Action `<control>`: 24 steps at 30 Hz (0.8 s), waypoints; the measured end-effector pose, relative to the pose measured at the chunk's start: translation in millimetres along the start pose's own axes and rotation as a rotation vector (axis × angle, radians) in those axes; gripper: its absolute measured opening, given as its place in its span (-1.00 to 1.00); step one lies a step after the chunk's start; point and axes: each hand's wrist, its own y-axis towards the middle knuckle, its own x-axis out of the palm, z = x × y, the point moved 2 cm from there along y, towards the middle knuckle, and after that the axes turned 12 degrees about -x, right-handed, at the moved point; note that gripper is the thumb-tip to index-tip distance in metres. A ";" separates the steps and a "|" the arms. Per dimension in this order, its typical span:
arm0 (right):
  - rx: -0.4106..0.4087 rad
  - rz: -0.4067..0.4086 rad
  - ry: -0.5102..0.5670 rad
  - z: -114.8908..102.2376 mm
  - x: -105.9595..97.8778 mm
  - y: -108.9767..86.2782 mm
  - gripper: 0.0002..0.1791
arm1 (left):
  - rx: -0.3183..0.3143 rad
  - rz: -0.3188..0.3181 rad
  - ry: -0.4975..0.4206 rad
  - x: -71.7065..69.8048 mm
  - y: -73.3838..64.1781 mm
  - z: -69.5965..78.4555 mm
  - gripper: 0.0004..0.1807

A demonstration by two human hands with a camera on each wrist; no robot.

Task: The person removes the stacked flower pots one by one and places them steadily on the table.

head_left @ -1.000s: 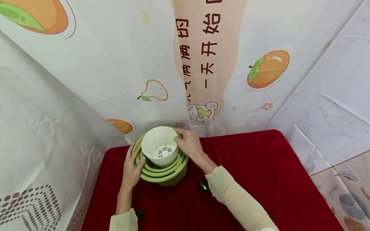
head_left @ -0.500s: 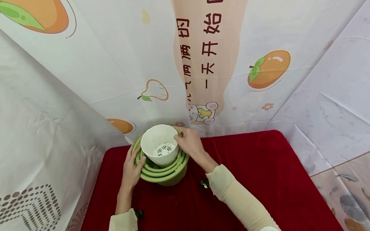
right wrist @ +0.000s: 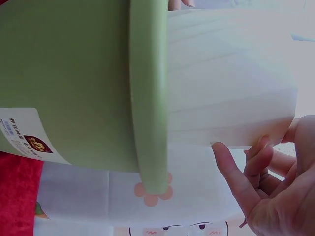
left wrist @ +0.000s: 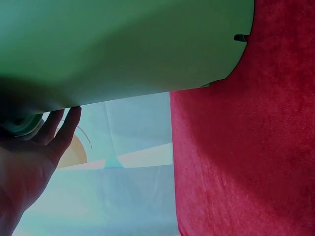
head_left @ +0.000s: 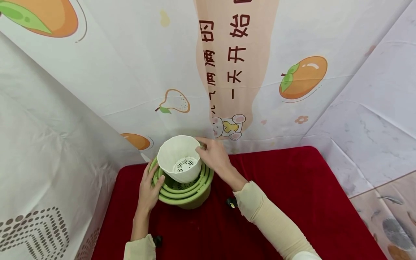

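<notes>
A white plastic flower pot (head_left: 177, 150) with a perforated base stands partly out of a stack of nested green flower pots (head_left: 195, 203) on the table. My right hand (head_left: 215, 158) pinches the white pot's rim on its right side. In the right wrist view, much of the white pot's ribbed wall (right wrist: 226, 73) shows beyond the thick green rim (right wrist: 150, 98). My left hand (head_left: 149, 191) grips the green pots' left side, thumb over the rim and fingers outside. Seen from the left wrist, its fingertips touch the outer green wall (left wrist: 128, 49).
Red velvet cloth (head_left: 276, 195) covers the table. Right behind the pots hangs a printed white curtain (head_left: 136, 108), with another curtain (head_left: 48, 144) along the left. A label (right wrist: 29, 135) is stuck on the outer green pot.
The white pot has risen a little with my right hand, uncovering more of the innermost green pot's inside. My left hand has stayed on the green rim.
</notes>
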 end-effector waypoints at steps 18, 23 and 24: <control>-0.043 0.035 -0.034 -8.2 -20.8 4.3 -0.55 | -0.009 0.008 -0.031 2.3 -0.4 -1.0 -0.42; -0.059 0.043 -0.037 -8.5 -28.0 6.5 -0.56 | -0.006 0.013 -0.038 1.4 0.6 0.3 -0.42; -0.063 0.045 -0.032 -8.6 -29.6 6.8 -0.56 | -0.005 0.015 -0.040 1.2 0.6 0.7 -0.42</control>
